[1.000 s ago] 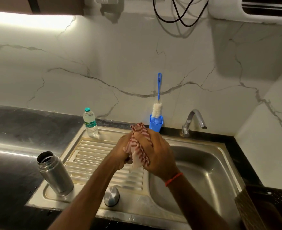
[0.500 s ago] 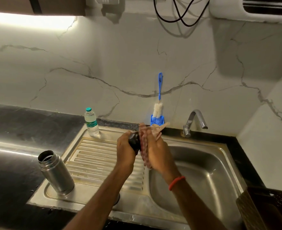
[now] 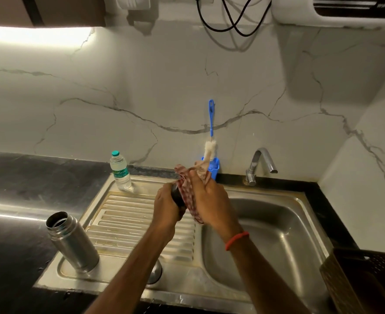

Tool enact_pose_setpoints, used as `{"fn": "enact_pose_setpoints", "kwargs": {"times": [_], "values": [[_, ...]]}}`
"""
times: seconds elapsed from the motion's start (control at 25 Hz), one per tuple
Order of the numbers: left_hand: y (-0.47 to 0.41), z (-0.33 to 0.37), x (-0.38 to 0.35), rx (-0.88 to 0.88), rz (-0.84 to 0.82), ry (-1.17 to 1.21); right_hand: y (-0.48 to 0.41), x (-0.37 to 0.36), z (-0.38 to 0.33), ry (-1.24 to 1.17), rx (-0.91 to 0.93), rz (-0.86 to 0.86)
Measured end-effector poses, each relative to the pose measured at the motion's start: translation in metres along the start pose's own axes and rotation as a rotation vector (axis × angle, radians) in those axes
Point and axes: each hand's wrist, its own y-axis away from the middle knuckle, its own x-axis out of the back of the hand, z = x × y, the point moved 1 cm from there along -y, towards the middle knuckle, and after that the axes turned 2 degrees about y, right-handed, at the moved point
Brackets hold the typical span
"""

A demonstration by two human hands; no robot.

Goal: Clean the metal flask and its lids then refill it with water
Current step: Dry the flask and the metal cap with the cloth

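One flask, steel sink, marble wall

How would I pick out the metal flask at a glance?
Start at the steel sink and follow its ribbed drainboard to the near left corner. The metal flask stands there, mouth open. Unlike the clear plastic water bottle at the far corner, it is opaque steel and uncapped.

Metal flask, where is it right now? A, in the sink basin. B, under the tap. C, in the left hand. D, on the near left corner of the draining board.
D: the metal flask stands open-mouthed on the draining board's near left corner, untouched, while the left hand grips a dark lid and the right hand holds a checked cloth against it.
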Motion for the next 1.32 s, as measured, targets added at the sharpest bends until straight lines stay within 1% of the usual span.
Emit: {"fn": "enact_pose_setpoints", "kwargs": {"times": [0.08,0.12,0.2,0.28,0.36,0.52,0.6,0.68,0.76,0.84,0.88,0.96,1.0,1.04,1.08,1.12,1.2,1.24,1.28,1.32], "values": [[-0.002,-0.007,0.004,0.144,-0.13,0.221,-0.011,0.003,0.016,-0.241,-0.135,-0.082],[-0.002,-0.008,0.008,0.217,-0.21,0.344,-0.013,0.003,0.025,-0.381,-0.212,-0.085],[-0.002,-0.008,0.01,0.309,-0.298,0.551,-0.011,0.002,0.04,-0.728,-0.314,-0.033],[-0.008,-0.013,0.012,0.334,-0.308,0.657,-0.008,0.005,0.049,-1.008,-0.359,0.014],[-0.009,-0.018,0.014,0.342,-0.286,0.696,-0.007,0.009,0.055,-1.118,-0.39,0.025],[-0.009,-0.022,0.012,0.337,-0.305,0.807,-0.002,0.006,0.057,-1.08,-0.409,0.035],[-0.008,-0.021,0.01,0.339,-0.363,0.803,-0.001,0.005,0.053,-1.048,-0.345,0.049],[-0.005,-0.02,0.009,0.34,-0.435,0.769,0.002,0.004,0.047,-0.946,-0.204,0.069],[-0.004,-0.018,0.006,0.306,-0.488,0.729,0.008,-0.001,0.039,-0.781,-0.042,0.123],[-0.003,-0.019,0.005,0.263,-0.504,0.697,0.015,-0.008,0.033,-0.68,0.12,0.138],[-0.003,-0.019,0.004,0.246,-0.473,0.672,0.016,-0.011,0.036,-0.615,0.213,0.134],[-0.005,-0.022,0.003,0.21,-0.37,0.632,0.014,-0.014,0.046,-0.4,0.393,0.11],[-0.006,-0.024,0.004,0.193,-0.326,0.623,0.014,-0.015,0.047,-0.337,0.437,0.089],[-0.007,-0.026,0.004,0.174,-0.297,0.609,0.015,-0.014,0.047,-0.359,0.428,0.079],[-0.007,-0.029,0.006,0.156,-0.265,0.588,0.016,-0.01,0.039,-0.475,0.383,0.086],[-0.009,-0.031,0.009,0.143,-0.231,0.571,0.015,-0.005,0.034,-0.631,0.306,0.158],[-0.007,-0.031,0.011,0.197,-0.195,0.573,0.008,0.007,0.031,-1.018,0.093,0.396],[-0.006,-0.031,0.012,0.231,-0.189,0.586,0.003,0.013,0.032,-1.242,-0.058,0.452],[-0.005,-0.03,0.01,0.247,-0.185,0.604,-0.001,0.015,0.037,-1.423,-0.222,0.446],[-0.004,-0.03,0.008,0.242,-0.185,0.611,-0.001,0.013,0.041,-1.486,-0.369,0.435]]}}
